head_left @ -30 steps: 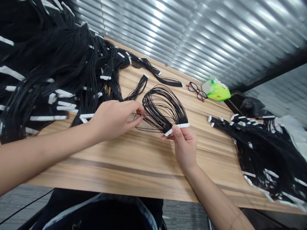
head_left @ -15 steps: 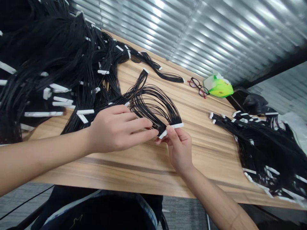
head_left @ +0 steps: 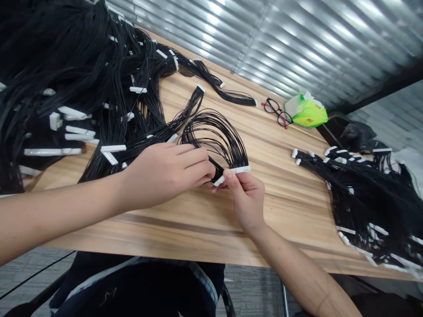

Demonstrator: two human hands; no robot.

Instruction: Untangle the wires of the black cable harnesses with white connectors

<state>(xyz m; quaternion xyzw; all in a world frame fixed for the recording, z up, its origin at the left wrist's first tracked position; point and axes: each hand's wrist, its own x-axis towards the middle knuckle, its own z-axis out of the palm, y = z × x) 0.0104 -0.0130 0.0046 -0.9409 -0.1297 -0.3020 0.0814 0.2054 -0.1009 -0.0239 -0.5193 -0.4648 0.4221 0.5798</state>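
Note:
A black multi-wire harness bends up in a wide loop point(head_left: 211, 132), ending in a long white connector strip point(head_left: 236, 170). My right hand point(head_left: 244, 196) pinches that strip between thumb and fingers. My left hand point(head_left: 165, 169) comes in from the left, its fingertips closed on the gathered black wires point(head_left: 216, 169) just beside the strip. A thinner harness point(head_left: 175, 123) runs from the left pile under my left hand's side, its white connector point(head_left: 200, 88) lying free on the wood.
A large tangled pile of black harnesses point(head_left: 82, 88) covers the table's left. Another pile point(head_left: 363, 207) lies at right. Glasses point(head_left: 276, 113) and a green-and-white bag point(head_left: 307, 112) sit on the wooden table point(head_left: 280, 198) by a ribbed metal wall point(head_left: 297, 44).
My left hand has moved right, from the loop's left side to the wires beside the connector, and its fingers have closed on them. The loop looks smaller. The view has shifted slightly.

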